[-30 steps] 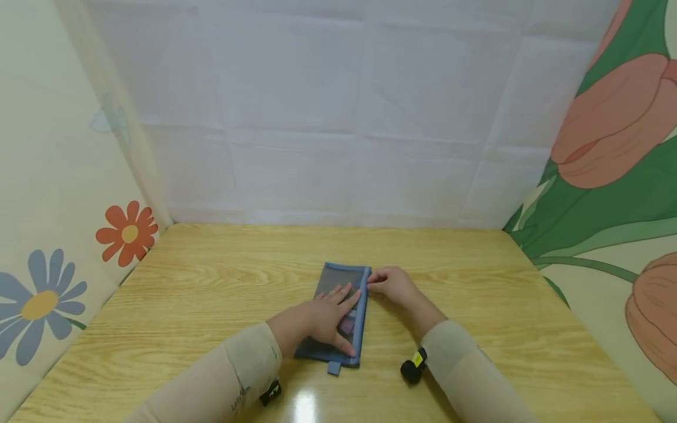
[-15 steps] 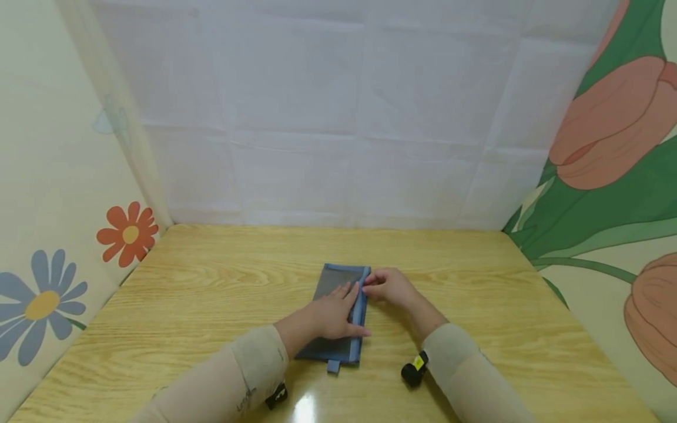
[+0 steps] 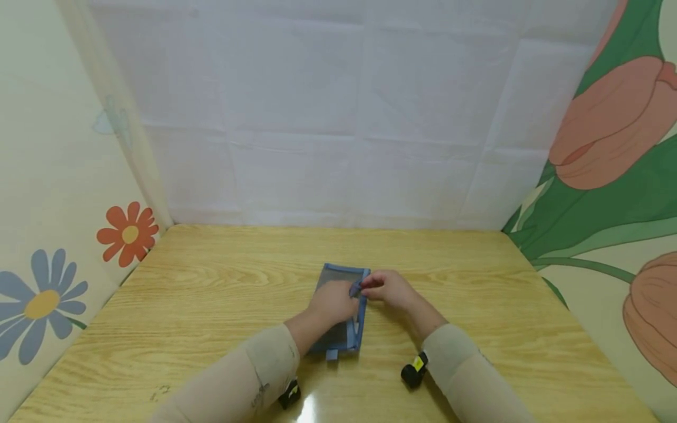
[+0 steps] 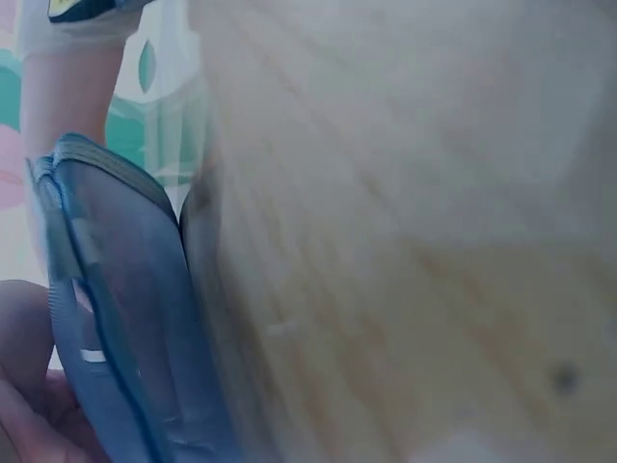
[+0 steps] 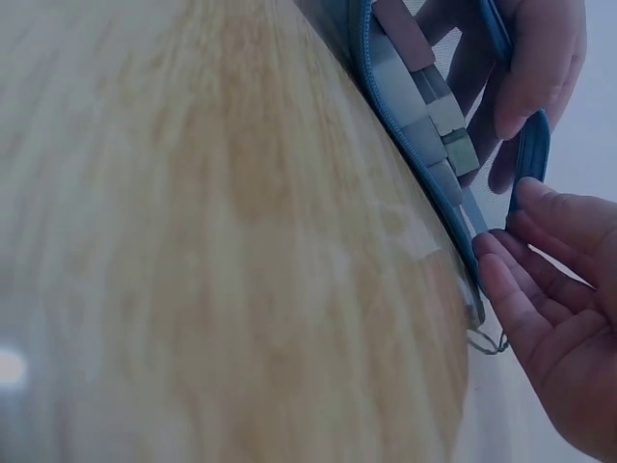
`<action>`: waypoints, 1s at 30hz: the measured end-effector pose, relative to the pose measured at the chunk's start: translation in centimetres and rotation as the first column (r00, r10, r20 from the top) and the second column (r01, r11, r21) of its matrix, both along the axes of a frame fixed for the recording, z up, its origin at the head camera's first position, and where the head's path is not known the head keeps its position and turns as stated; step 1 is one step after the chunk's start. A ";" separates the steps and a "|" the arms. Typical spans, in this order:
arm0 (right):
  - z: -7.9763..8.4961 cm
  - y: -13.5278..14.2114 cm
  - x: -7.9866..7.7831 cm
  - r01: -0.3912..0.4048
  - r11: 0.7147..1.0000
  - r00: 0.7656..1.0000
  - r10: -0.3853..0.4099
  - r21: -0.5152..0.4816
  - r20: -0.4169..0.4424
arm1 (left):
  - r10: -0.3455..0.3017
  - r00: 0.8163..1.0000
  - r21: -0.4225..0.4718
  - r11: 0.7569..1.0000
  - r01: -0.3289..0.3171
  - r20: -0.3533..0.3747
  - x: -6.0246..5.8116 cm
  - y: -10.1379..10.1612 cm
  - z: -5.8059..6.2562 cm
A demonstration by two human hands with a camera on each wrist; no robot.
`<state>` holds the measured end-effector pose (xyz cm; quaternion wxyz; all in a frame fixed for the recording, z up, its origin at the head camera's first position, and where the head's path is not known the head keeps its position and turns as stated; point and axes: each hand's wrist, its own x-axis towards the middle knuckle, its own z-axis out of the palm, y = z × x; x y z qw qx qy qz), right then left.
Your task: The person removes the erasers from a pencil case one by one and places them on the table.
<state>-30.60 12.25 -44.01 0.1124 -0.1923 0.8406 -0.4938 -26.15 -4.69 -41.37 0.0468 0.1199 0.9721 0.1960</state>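
A blue mesh zipper pouch (image 3: 330,338) lies on the table, its zipper side to the right and partly unzipped. My left hand (image 3: 334,301) reaches across it and grips the upper zipper edge. In the right wrist view its fingers (image 5: 468,72) are inside the opening and its thumb is outside. My right hand (image 3: 390,289) pinches the same edge near the far end with thumb and fingertips. Through the gap show several small blocks, among them a brownish one (image 5: 405,34) and a greenish one (image 5: 461,152). The left wrist view shows the raised mesh side (image 4: 145,270).
The wood-grain table (image 3: 211,282) ends at a white cloth backdrop (image 3: 296,117). Flower-printed panels stand at left and right. A small blue tab (image 3: 331,355) sticks out at the pouch's near end, and a thin cord loop (image 5: 490,340) hangs by the far corner.
My left hand went from lying flat on the pouch to gripping its zipper edge, which has lifted and gapes. My right hand shifted slightly left on the edge.
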 end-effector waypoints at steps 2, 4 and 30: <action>0.0 0.0 0.0 0.000 1.000 1.000 -0.001 0.019 0.002 | 0.032 0.999 0.034 0.999 -0.032 0.001 -0.3 -0.2 0.0; 0.0 0.1 0.1 -0.002 0.999 1.000 0.002 0.032 0.004 | 0.058 0.998 0.071 0.996 -0.058 0.001 -0.5 -0.5 0.0; 0.8 -0.4 1.0 -0.049 0.952 0.974 0.112 0.302 -0.196 | 0.061 0.992 0.021 0.998 -0.059 -0.108 -0.5 -4.1 4.4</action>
